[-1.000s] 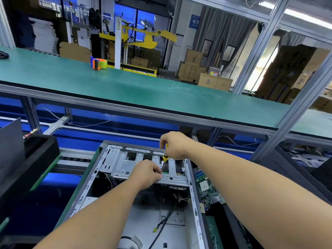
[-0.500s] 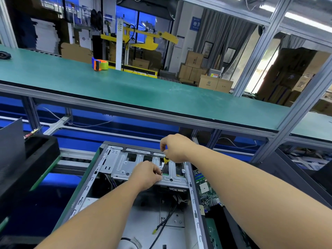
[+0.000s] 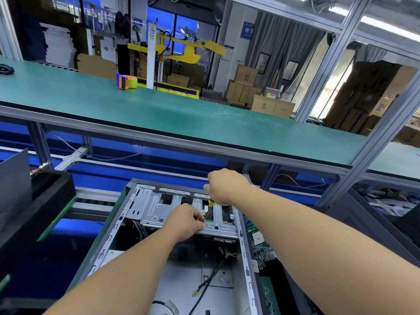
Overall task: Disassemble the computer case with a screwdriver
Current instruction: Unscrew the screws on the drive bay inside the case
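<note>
My forearms reach in over open computer case (image 3: 127, 228), lying just below me. Left hand (image 3: 185, 220) pinches screwdriver (image 3: 209, 209) shaft low, over drive cage (image 3: 159, 210). Right hand (image 3: 225, 186) grips yellow handle from above, tool upright. Motherboard (image 3: 259, 244) at case's right. Beyond: green tabletop (image 3: 181, 114) carrying tape dispenser (image 3: 127, 81).

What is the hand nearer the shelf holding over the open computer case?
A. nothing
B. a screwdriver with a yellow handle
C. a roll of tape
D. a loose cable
B: the right hand grips a screwdriver whose yellow handle shows below its fingers, shaft angled down to the metal bracket by the left hand.
</note>
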